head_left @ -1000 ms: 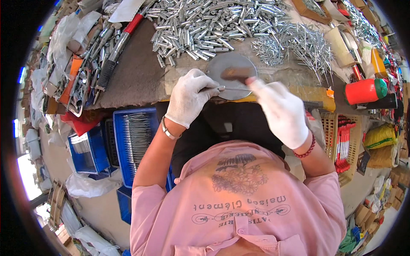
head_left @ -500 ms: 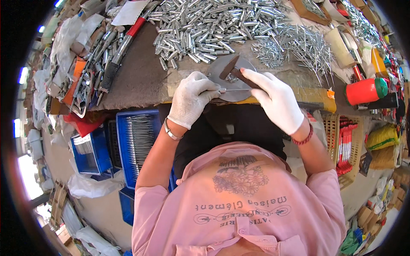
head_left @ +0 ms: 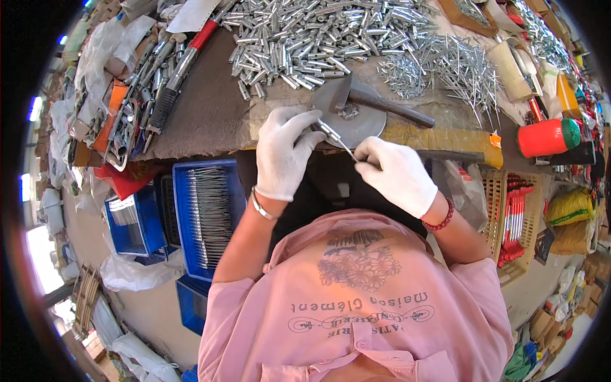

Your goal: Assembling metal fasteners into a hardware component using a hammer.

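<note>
Both my hands wear white gloves. Between them is a thin metal rod with a short silver sleeve on it (head_left: 329,132), slanting down to the right. My left hand (head_left: 282,153) pinches the sleeve end between thumb and fingertips. The rod's lower right end lies in the closed fingers of my right hand (head_left: 400,177). Just beyond, a hammer (head_left: 394,109) rests with its head on a round grey metal plate (head_left: 366,130), its dark handle pointing right. A small shiny metal bit shows on the plate beside the hammer head.
A heap of silver metal tubes (head_left: 305,38) covers the bench's far side, with thin metal pins (head_left: 461,73) right of it. Pliers and tools (head_left: 159,95) lie left. A red-green spool (head_left: 547,137) sits right. Below stand a blue bin of rods (head_left: 181,223) and a yellow basket (head_left: 493,191).
My right hand has let go of the hammer, which now lies on the plate. The right hand has moved nearer me, and the rod has tilted from level to slanting.
</note>
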`<action>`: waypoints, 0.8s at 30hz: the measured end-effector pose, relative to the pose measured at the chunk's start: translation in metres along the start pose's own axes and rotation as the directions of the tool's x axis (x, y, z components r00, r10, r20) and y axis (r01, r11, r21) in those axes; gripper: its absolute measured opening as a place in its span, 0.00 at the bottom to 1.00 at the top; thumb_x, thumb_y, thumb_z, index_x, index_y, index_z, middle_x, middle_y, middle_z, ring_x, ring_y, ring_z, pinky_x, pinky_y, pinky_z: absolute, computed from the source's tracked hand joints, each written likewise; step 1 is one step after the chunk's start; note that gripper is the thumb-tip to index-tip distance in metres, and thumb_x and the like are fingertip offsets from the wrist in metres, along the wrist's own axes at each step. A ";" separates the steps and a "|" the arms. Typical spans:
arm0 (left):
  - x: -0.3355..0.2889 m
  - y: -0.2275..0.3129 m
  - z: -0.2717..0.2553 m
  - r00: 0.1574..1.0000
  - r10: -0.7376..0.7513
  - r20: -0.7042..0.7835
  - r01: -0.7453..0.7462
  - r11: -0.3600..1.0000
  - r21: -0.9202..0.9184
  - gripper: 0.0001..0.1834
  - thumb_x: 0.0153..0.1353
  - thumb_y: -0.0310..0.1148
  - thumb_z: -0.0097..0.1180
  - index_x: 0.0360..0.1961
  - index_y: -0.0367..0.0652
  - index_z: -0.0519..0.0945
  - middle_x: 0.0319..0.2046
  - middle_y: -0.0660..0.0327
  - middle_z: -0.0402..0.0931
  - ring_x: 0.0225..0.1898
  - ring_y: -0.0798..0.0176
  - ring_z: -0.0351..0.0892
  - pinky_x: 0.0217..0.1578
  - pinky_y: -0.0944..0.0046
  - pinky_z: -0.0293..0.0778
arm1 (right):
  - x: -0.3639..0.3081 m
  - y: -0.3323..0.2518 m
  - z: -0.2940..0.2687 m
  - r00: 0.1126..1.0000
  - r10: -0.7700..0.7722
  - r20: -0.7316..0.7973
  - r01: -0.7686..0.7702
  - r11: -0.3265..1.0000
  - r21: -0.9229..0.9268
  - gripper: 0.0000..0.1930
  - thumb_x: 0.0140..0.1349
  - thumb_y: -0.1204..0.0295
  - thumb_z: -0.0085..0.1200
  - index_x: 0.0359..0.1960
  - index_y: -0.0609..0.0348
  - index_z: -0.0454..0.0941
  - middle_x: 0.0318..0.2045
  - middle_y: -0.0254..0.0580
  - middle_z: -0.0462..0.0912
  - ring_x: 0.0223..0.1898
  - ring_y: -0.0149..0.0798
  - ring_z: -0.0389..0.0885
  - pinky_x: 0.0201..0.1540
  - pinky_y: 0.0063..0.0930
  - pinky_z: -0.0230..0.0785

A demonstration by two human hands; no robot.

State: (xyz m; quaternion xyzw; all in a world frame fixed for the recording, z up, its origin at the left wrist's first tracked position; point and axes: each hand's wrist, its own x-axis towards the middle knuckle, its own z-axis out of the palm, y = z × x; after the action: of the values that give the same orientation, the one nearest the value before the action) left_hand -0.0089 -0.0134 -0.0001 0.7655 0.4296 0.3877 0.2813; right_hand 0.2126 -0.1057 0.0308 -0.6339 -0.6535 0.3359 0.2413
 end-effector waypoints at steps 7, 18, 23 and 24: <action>-0.034 0.030 0.015 0.834 -0.506 0.220 0.551 0.748 -0.370 0.31 0.74 0.19 0.57 0.77 0.39 0.70 0.35 0.62 0.86 0.29 0.73 0.81 0.33 0.69 0.79 | -0.008 -0.015 0.009 0.884 0.299 0.360 -0.458 0.710 0.534 0.11 0.72 0.71 0.59 0.51 0.61 0.81 0.26 0.30 0.79 0.24 0.19 0.70 0.27 0.19 0.65; -0.043 0.019 -0.043 0.764 -0.633 0.127 0.569 0.567 -0.596 0.33 0.63 0.20 0.69 0.69 0.36 0.73 0.39 0.59 0.85 0.40 0.70 0.84 0.44 0.68 0.80 | 0.001 -0.026 0.014 0.992 0.048 0.117 -0.093 0.902 0.422 0.26 0.70 0.74 0.59 0.70 0.58 0.77 0.37 0.38 0.87 0.34 0.30 0.85 0.41 0.27 0.80; -0.112 -0.054 -0.102 0.514 -0.842 -0.165 0.606 0.493 -0.625 0.32 0.62 0.25 0.71 0.67 0.34 0.76 0.42 0.57 0.87 0.38 0.69 0.83 0.42 0.68 0.80 | 0.024 0.005 -0.003 0.988 0.023 -0.151 0.038 0.919 0.393 0.26 0.75 0.77 0.50 0.74 0.65 0.72 0.34 0.33 0.80 0.27 0.23 0.73 0.33 0.19 0.70; -0.139 -0.081 -0.108 0.422 -0.877 -0.229 0.584 0.456 -0.671 0.31 0.62 0.26 0.72 0.67 0.35 0.77 0.42 0.59 0.87 0.36 0.71 0.81 0.39 0.70 0.78 | 0.026 0.006 -0.002 0.985 0.048 -0.163 0.024 0.909 0.417 0.26 0.75 0.77 0.50 0.74 0.65 0.73 0.33 0.33 0.79 0.26 0.22 0.71 0.32 0.19 0.69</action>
State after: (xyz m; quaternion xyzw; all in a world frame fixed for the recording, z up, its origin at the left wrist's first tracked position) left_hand -0.1807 -0.0864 -0.0523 0.2370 0.6749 0.5129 0.4747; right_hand 0.2161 -0.0798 0.0249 -0.5979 -0.5398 0.4141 0.4237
